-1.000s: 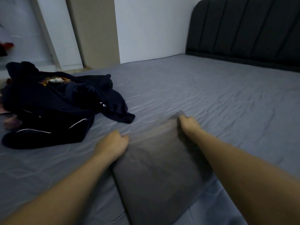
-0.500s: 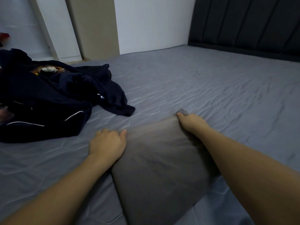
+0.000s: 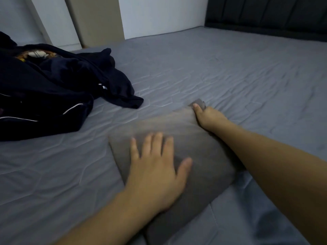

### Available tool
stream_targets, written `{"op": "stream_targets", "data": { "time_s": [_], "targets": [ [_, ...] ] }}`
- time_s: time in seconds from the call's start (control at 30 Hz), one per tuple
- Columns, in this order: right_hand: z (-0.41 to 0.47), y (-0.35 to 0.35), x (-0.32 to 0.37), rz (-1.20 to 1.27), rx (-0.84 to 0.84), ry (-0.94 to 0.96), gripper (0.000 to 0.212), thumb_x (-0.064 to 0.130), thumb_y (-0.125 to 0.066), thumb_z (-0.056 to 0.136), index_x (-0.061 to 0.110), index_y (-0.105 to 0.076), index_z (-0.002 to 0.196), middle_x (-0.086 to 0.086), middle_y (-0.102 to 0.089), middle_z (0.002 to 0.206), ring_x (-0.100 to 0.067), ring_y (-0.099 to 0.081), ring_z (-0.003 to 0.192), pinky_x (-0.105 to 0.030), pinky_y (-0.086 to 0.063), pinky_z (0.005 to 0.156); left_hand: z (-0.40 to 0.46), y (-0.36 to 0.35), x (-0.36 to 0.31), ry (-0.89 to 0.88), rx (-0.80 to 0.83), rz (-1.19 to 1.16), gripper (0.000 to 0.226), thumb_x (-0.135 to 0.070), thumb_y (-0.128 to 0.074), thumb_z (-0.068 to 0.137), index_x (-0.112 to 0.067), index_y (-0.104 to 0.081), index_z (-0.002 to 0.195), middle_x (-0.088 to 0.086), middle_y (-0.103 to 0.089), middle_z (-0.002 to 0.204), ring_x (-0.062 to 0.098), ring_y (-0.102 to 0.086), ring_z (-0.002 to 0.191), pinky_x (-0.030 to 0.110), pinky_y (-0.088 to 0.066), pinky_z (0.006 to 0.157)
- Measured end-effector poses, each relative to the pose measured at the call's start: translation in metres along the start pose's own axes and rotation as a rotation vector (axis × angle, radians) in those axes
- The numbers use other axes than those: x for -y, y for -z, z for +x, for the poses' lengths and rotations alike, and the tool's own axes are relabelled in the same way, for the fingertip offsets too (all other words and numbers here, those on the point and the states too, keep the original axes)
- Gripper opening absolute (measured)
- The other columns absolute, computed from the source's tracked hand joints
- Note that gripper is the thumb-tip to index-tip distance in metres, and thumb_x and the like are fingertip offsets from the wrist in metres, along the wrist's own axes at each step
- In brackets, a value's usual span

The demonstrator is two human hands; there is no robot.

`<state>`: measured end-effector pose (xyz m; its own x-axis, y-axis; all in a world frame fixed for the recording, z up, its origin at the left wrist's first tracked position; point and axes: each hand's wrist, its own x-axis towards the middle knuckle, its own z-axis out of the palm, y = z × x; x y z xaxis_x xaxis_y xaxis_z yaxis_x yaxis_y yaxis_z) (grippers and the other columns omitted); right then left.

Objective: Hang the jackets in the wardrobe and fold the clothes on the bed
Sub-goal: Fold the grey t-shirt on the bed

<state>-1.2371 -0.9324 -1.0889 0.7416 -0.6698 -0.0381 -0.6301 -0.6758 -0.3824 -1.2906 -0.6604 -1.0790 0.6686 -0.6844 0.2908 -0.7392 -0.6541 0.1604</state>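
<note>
Grey folded garment (image 3: 200, 156) lying on the bed sheet (image 3: 230, 76), being pressed flat under straight, spread left-hand (image 3: 155, 172) fingers (image 3: 156, 144); right hand (image 3: 208, 116) pinching its far corner (thumb on top). Dark navy clothes (image 3: 53, 89) heaped well apart to the left, headboard (image 3: 274, 15) beyond.

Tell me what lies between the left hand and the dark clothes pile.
Nothing visible: only bare grey sheet separates the left hand, flat on the grey garment, from the dark pile to its far left.
</note>
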Motion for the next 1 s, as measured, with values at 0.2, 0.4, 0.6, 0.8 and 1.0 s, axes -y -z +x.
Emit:
{"op": "stream_targets", "data": {
  "time_s": [0.2, 0.4, 0.6, 0.8, 1.0],
  "targets": [
    [-0.034, 0.024, -0.014, -0.061, 0.094, -0.014, 0.114, 0.089, -0.026, 0.075, -0.004, -0.045, 0.137, -0.026, -0.045, 0.142, -0.038, -0.048, 0.128, -0.037, -0.038, 0.104, -0.029, -0.012, -0.018, -0.054, 0.326, 0.151, 0.104, -0.087, 0.010, 0.073, -0.022, 0.018, 0.153, -0.002, 0.030, 0.159, 0.028, 0.034, 0.143, 0.069, 0.020, 0.105],
    [-0.085, 0.034, -0.030, -0.195, 0.163, -0.070, 0.125, 0.098, -0.030, 0.060, 0.002, -0.041, 0.140, -0.020, -0.048, 0.142, -0.035, -0.050, 0.127, -0.042, -0.039, 0.102, -0.051, -0.007, -0.014, -0.099, 0.400, 0.106, 0.119, -0.101, 0.008, 0.057, -0.031, 0.021, 0.152, -0.011, 0.031, 0.158, 0.019, 0.039, 0.140, 0.068, 0.025, 0.102],
    [-0.136, 0.021, -0.033, -0.335, -0.109, 0.003, 0.102, 0.083, -0.025, 0.081, 0.005, -0.027, 0.147, -0.022, -0.039, 0.143, -0.039, -0.040, 0.129, -0.047, -0.032, 0.105, -0.045, 0.007, 0.010, 0.603, -0.095, -0.541, 0.084, -0.068, -0.057, 0.077, -0.025, -0.035, 0.145, 0.007, -0.014, 0.156, 0.031, -0.016, 0.144, 0.044, -0.012, 0.117],
    [-0.125, 0.036, -0.024, -0.165, 0.050, -0.088, 0.095, 0.077, -0.027, 0.086, 0.002, -0.033, 0.145, -0.025, -0.036, 0.147, -0.039, -0.035, 0.135, -0.047, -0.028, 0.112, -0.012, 0.014, 0.042, 1.039, -0.205, -1.298, 0.047, -0.027, -0.071, 0.079, 0.001, -0.060, 0.116, 0.015, -0.069, 0.107, 0.030, -0.068, 0.093, 0.049, -0.057, 0.086],
    [-0.099, 0.024, -0.012, -0.146, 0.024, -0.101, 0.093, 0.076, -0.021, 0.089, 0.000, -0.047, 0.136, -0.022, -0.048, 0.139, -0.037, -0.046, 0.128, -0.044, -0.037, 0.106, 0.022, 0.001, 0.061, 1.170, -0.142, -1.297, 0.070, -0.044, -0.077, 0.079, -0.004, -0.054, 0.132, 0.014, -0.065, 0.119, 0.032, -0.064, 0.098, 0.050, -0.055, 0.090]
  ]
}}
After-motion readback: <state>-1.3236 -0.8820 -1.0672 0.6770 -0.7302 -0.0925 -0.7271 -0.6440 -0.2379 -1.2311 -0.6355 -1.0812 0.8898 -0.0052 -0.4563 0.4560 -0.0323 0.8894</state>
